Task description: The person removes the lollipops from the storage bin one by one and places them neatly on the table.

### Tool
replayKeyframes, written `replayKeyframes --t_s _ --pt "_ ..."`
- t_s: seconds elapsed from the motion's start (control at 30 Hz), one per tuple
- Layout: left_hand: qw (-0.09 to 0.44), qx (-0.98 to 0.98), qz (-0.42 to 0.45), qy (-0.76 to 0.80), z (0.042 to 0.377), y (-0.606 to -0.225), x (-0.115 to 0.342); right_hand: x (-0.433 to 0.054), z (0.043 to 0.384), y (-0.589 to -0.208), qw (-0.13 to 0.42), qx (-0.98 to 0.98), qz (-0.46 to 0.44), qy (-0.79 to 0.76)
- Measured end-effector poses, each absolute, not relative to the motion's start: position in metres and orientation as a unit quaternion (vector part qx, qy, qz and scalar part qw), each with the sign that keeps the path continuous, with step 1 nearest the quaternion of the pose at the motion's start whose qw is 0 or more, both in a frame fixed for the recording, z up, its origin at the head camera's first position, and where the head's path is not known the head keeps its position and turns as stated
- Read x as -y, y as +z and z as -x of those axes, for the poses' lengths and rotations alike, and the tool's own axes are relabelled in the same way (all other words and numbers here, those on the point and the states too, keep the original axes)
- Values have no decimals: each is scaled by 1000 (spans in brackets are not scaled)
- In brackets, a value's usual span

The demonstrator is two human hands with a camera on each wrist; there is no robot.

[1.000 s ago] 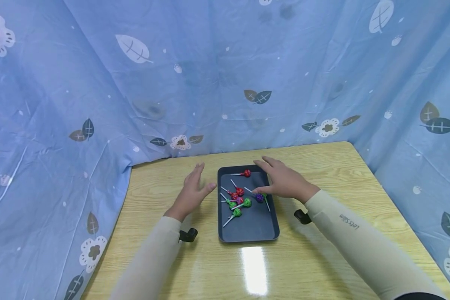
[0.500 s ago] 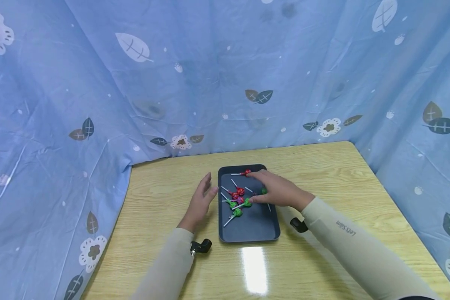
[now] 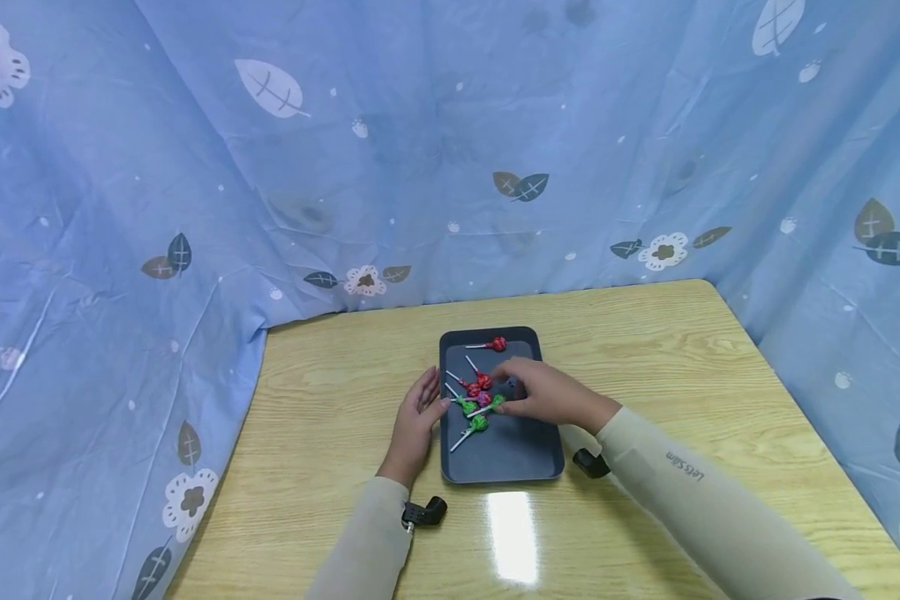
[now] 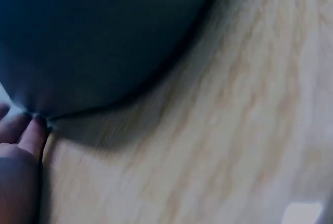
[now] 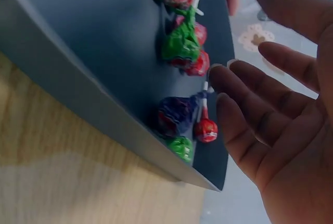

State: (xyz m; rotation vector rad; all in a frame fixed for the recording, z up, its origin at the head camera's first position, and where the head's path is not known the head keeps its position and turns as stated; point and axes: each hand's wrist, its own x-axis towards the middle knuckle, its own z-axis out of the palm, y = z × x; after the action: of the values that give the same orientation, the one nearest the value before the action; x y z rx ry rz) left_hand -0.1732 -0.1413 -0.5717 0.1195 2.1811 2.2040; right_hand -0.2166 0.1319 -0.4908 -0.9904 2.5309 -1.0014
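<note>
A dark grey tray [image 3: 521, 458] holds several wrapped lollipops. A red lollipop [image 3: 498, 343] lies alone near its far end, and a green lollipop [image 3: 479, 423] is closest to the front of the cluster. My left hand [image 3: 418, 425] is at the tray's left side, thumb at the rim; the left wrist view shows its fingers [image 4: 34, 135] beside the tray's edge. Over the lollipops hovers my right hand [image 3: 547, 393], hiding part of them in the head view. In the right wrist view its fingers are loosely bent around nothing, near a purple lollipop [image 5: 176, 115].
The tray stands on a wood-grain table [image 3: 630, 350]. Behind and beside the table hangs a blue curtain [image 3: 390, 167] with leaf and flower prints. A small black camera [image 3: 423, 511] sits on the left wrist, another camera [image 3: 591, 462] on the right.
My left hand has moved right to the tray's side. My right hand has come lower and leftward over the lollipops, its fingers drawing closer together.
</note>
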Motion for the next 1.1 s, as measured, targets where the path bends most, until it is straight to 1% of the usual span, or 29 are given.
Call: replayKeyframes --t_s 0.13,0.4,0.63,0.93,1.1 --pt "5 -685 -46 727 172 -579 143 -129 215 -498 120 -877 338 -321" --pt "-1 -680 -42 732 168 -582 145 -122 209 -514 115 -886 332 -303" --pt "-4 -680 -40 732 168 -582 142 -120 201 -528 83 -904 327 -264" --pt "-5 -672 -47 739 168 -583 141 -120 198 -532 65 -908 322 -260" --pt "-3 -675 -44 736 169 -583 140 -122 199 -530 70 -904 320 -275"
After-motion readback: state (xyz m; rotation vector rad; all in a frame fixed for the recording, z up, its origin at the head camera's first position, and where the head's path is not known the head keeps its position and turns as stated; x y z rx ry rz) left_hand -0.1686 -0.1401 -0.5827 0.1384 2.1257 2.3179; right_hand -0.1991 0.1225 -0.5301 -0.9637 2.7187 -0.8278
